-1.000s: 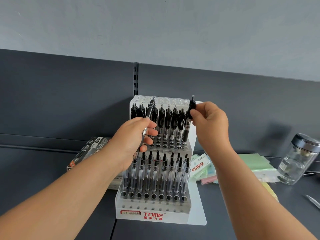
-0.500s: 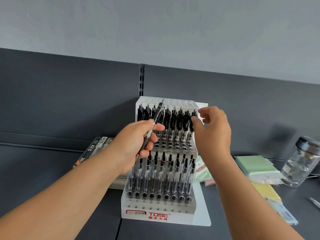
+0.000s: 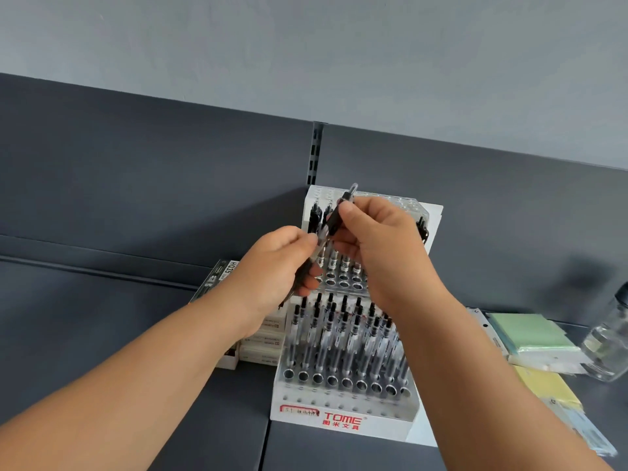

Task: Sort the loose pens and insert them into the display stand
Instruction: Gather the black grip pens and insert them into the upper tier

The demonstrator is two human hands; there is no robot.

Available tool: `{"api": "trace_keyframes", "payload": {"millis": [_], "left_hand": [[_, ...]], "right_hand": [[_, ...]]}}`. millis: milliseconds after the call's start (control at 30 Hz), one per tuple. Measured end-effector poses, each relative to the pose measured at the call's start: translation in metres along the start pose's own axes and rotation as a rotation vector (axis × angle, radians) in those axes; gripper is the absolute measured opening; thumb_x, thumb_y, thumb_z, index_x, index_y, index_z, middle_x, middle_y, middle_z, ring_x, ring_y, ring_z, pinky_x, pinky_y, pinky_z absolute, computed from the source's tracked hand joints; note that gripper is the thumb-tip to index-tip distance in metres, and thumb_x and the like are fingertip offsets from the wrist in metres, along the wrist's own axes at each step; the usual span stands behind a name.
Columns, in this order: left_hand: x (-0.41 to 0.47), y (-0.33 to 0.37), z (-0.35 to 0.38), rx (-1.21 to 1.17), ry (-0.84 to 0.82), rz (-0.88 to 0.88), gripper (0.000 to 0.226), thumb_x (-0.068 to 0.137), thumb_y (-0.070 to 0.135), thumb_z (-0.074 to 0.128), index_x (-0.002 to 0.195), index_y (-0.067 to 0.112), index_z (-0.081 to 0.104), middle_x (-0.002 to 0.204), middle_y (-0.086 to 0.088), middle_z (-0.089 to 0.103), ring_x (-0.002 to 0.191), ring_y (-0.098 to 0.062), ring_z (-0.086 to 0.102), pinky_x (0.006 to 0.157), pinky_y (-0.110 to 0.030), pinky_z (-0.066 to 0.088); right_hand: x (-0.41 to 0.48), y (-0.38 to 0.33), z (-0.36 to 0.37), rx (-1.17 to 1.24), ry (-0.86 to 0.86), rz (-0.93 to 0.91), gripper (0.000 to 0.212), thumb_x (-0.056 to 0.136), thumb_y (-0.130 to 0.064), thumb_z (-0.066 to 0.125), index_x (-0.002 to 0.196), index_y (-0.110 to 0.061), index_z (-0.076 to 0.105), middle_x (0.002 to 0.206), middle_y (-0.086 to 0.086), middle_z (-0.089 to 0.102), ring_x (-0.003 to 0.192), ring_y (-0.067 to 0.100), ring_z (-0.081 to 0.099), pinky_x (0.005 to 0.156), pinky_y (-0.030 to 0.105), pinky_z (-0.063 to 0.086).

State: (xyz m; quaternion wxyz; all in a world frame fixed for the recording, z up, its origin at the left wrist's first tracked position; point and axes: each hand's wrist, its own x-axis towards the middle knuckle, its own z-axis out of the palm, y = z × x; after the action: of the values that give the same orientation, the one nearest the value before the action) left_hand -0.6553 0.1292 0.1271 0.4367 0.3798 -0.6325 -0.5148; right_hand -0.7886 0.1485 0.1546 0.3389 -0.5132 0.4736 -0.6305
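Holding one loose pen [image 3: 334, 219] slantwise between both hands, in front of the upper tier of the display stand [image 3: 343, 419]. Our left hand [image 3: 282, 266] has its fingers curled round the lower barrel, and the tip end is hidden behind them. Our right hand [image 3: 384, 249] pinches the black upper part between thumb and fingers, with the clear clicker end poking out above the thumb. The pen is up in the air, above the holes of the upper tier.

Upper tier: black-topped pens [image 3: 315, 215] stand upright behind our hands, with a row of open holes in front. Lower tier: several rows of pens [image 3: 339, 334] stand upright, and the front row of holes is open. The stand's front label reads TOME in red.

Just left of the stand is a stack of pen boxes [image 3: 221, 277]. To the right lie a green sticky-note pad [image 3: 530, 334] and a yellow pad [image 3: 543, 385]. A glass jar [image 3: 608, 345] stands at the frame edge, partly cut off.
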Motion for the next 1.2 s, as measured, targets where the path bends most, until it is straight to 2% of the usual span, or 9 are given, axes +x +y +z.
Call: {"api": "trace_keyframes", "payload": {"millis": [100,200,300,433,567,800,1067,1200], "left_hand": [[0.002,-0.009,-0.016,0.207,0.048,0.072,0.02,0.098,0.027,0.046,0.095,0.016,0.062,0.089,-0.005,0.066,0.08,-0.016,0.062,0.076,-0.032,0.052],[0.0,-0.021,-0.028,0.519,0.058,0.173,0.013,0.096,0.032,0.049,0.103,0.027,0.06,0.098,0.012,0.06,0.091,-0.004,0.058,0.081,-0.022,0.047],[-0.002,-0.033,-0.034,0.79,-0.004,0.267,0.028,0.095,0.034,0.05,0.122,0.028,0.055,0.113,0.013,0.053,0.105,-0.004,0.052,0.088,-0.022,0.042],[-0.001,-0.046,-0.038,0.963,-0.074,0.346,0.04,0.098,0.032,0.047,0.138,0.031,0.045,0.13,0.011,0.048,0.119,-0.009,0.047,0.096,-0.024,0.036],[-0.001,-0.056,-0.042,1.027,-0.107,0.419,0.045,0.098,0.03,0.046,0.143,0.031,0.038,0.13,0.01,0.049,0.123,-0.011,0.044,0.1,-0.024,0.033],[0.0,-0.063,-0.047,1.072,-0.142,0.5,0.05,0.097,0.029,0.047,0.146,0.027,0.033,0.128,0.006,0.05,0.122,-0.014,0.044,0.1,-0.028,0.035],[0.005,-0.068,-0.053,1.088,-0.168,0.567,0.05,0.095,0.025,0.052,0.143,0.024,0.039,0.134,0.004,0.05,0.124,-0.017,0.045,0.102,-0.033,0.039],[0.005,-0.072,-0.054,1.107,-0.167,0.599,0.052,0.094,0.024,0.053,0.144,0.023,0.038,0.136,0.004,0.049,0.126,-0.017,0.044,0.103,-0.032,0.037]], "right_hand": [[0.006,-0.006,0.003,-0.129,0.099,-0.113,0.012,0.094,-0.017,0.057,0.085,-0.021,0.064,0.076,-0.003,0.069,0.072,0.016,0.065,0.075,0.036,0.056],[0.01,-0.008,0.005,-0.297,0.166,-0.248,0.01,0.092,-0.019,0.059,0.086,-0.026,0.063,0.074,-0.011,0.066,0.071,0.007,0.062,0.074,0.031,0.057],[0.011,-0.003,0.011,-0.373,0.166,-0.287,0.011,0.092,-0.019,0.06,0.086,-0.028,0.062,0.073,-0.014,0.064,0.066,0.001,0.059,0.067,0.022,0.053],[0.014,0.007,0.018,-0.422,0.145,-0.265,0.006,0.092,-0.018,0.061,0.091,-0.023,0.064,0.073,-0.014,0.064,0.063,-0.003,0.056,0.065,0.02,0.047],[0.017,0.015,0.02,-0.527,0.141,-0.236,0.003,0.091,-0.021,0.062,0.091,-0.023,0.063,0.064,-0.016,0.057,0.049,-0.007,0.048,0.057,0.016,0.037],[0.016,0.029,0.028,-0.731,0.132,-0.16,0.012,0.093,-0.024,0.059,0.098,-0.014,0.063,0.073,-0.001,0.065,0.055,0.01,0.051,0.058,0.029,0.046],[0.017,0.034,0.031,-0.803,0.142,-0.095,0.012,0.093,-0.025,0.057,0.091,-0.014,0.062,0.07,0.001,0.064,0.05,0.009,0.048,0.052,0.026,0.04],[0.017,0.034,0.033,-0.805,0.14,-0.099,0.012,0.094,-0.025,0.057,0.091,-0.014,0.062,0.072,0.005,0.066,0.048,0.01,0.047,0.049,0.027,0.042]]}}
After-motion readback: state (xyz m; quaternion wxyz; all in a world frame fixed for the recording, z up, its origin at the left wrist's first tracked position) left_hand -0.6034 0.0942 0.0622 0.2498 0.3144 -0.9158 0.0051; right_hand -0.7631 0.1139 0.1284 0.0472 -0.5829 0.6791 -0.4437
